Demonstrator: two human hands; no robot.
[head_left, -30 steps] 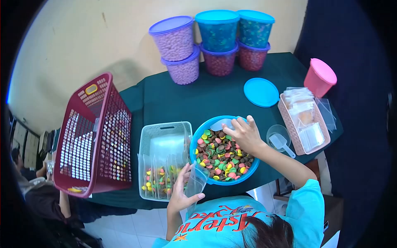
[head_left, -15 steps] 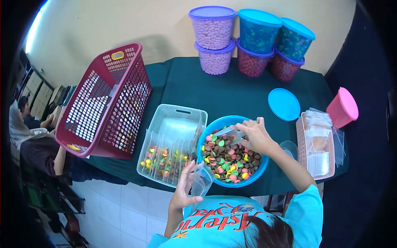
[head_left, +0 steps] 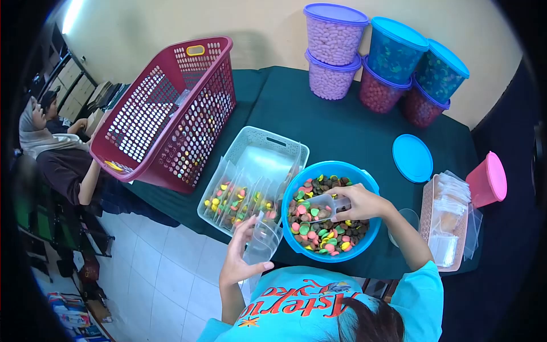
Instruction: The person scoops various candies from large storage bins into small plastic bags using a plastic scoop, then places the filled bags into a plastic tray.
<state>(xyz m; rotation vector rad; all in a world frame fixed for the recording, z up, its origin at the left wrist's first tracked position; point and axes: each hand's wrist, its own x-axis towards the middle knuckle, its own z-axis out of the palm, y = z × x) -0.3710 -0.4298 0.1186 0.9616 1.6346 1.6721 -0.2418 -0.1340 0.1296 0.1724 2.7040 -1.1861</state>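
Observation:
My right hand [head_left: 360,203] grips a clear scoop [head_left: 319,208] low over the colored and brown candies [head_left: 327,236] in the round blue tub [head_left: 372,228]. Some candies lie in the scoop. Left of the tub, my left hand [head_left: 239,253] is closed around a clear plastic bag [head_left: 263,242], whose mouth stands wide open; no candies show in it. Just beyond that hand, a pale rectangular basket [head_left: 296,149] holds several clear bags of candies [head_left: 233,199] standing in a row.
A maroon laundry basket [head_left: 162,114] stands at the left, lidded tubs [head_left: 336,40] at the back. Right are a blue lid [head_left: 412,158], a pink basket [head_left: 426,212] of clear bags and a pink container [head_left: 487,179]. Two people [head_left: 57,154] are at far left.
The scoop has dropped closer to the candies and turned more level, with candies now in it. My left hand and the bag have moved slightly left and down. The camera view has shifted.

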